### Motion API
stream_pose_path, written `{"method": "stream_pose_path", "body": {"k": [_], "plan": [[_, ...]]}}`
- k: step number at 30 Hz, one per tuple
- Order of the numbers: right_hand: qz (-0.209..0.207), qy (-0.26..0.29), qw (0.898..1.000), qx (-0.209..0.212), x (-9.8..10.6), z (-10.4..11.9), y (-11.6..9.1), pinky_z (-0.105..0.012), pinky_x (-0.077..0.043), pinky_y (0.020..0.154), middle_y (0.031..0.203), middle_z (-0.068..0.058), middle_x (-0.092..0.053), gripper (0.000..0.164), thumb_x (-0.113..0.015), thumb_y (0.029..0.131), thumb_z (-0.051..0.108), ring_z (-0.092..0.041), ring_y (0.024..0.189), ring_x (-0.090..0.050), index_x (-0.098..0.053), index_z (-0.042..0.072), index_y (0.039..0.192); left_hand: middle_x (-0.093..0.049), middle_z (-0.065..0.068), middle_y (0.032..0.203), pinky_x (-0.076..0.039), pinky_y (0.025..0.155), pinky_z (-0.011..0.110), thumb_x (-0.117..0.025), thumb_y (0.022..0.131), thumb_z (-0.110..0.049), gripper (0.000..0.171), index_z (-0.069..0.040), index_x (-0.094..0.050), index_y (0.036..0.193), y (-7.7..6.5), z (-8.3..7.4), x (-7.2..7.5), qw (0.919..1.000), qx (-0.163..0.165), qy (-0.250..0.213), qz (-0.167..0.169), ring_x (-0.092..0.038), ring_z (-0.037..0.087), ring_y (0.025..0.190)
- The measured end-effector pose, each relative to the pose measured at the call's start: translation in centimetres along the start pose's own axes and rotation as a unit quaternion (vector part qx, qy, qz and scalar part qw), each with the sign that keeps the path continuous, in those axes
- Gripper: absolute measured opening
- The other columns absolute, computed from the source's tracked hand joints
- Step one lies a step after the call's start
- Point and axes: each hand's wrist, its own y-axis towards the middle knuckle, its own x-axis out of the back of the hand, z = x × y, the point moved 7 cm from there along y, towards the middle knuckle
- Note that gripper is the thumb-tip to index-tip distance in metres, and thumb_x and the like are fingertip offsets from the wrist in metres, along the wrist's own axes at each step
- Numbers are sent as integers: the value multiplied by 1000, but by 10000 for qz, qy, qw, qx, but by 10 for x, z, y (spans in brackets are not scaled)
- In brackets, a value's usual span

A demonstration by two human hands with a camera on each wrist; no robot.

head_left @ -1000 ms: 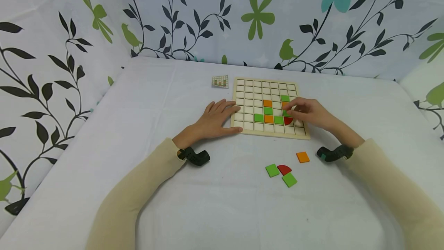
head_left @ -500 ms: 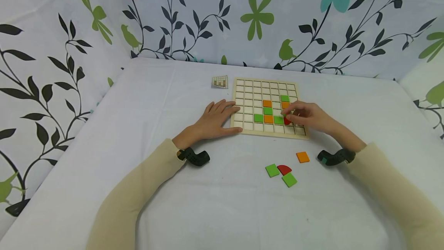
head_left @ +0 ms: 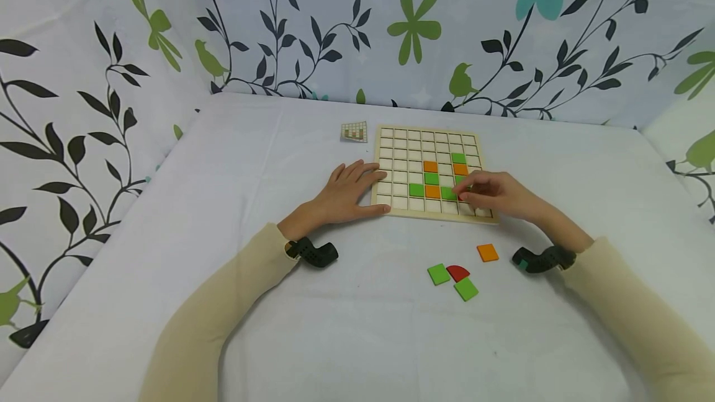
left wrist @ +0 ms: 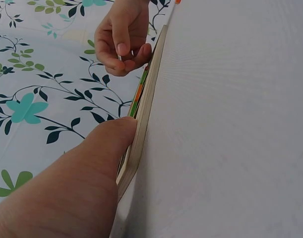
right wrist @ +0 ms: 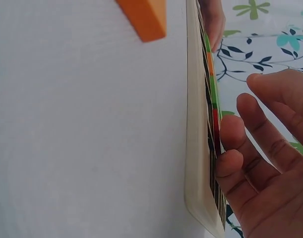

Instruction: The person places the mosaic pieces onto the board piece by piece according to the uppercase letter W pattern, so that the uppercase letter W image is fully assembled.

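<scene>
A wooden grid board lies on the table with green and orange square tiles set in some cells. My left hand rests on its left edge, fingers spread and the thumb at the near corner. In the left wrist view that thumb presses the board's rim. Over the right part of the board is my right hand, its fingers loosely bent. Two of its fingertips are right at a red quarter-round tile in a cell, which they mostly cover in the head view.
In front of the board lie an orange tile, two green tiles, one of them a square tile, and a loose red quarter-round piece. A small card with a grid pattern lies behind the left hand. Patterned cloth hangs at the back.
My right hand has shifted slightly toward me over the board, uncovering the orange and green tiles and covering more of the red one. The left hand has stayed put.
</scene>
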Motion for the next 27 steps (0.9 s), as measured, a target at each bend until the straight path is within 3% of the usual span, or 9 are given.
{"method": "stream_pose_path", "body": {"k": [13,20,27], "plan": [[104,181,9998,-5,-5,2,-5,-22,-50,64,103,-15,-62,20,-59,96,1,-19,76,-57,-65,-3,114,-26,5,159,-4,118,54,-58,92,-55,73,-19,-36,151,-1,-2,1,10000,-44,11,-28,-12,31,149],[284,302,9991,120,-11,5,-7,-25,-43,53,92,-16,-59,20,-59,95,-2,-21,69,-54,-64,-3,114,-26,5,159,-4,118,55,-58,92,-54,73,-18,-36,151,-1,-2,0,10000,-31,-43,-3,-11,31,149],[403,241,9986,223,-16,8,-9,-23,-48,61,95,-14,-61,20,-59,94,-4,-18,73,-56,-65,-3,113,-25,5,159,-4,118,54,-58,92,-54,72,-19,-35,152,0,-1,0,10000,-47,11,-15,-11,31,149]]}}
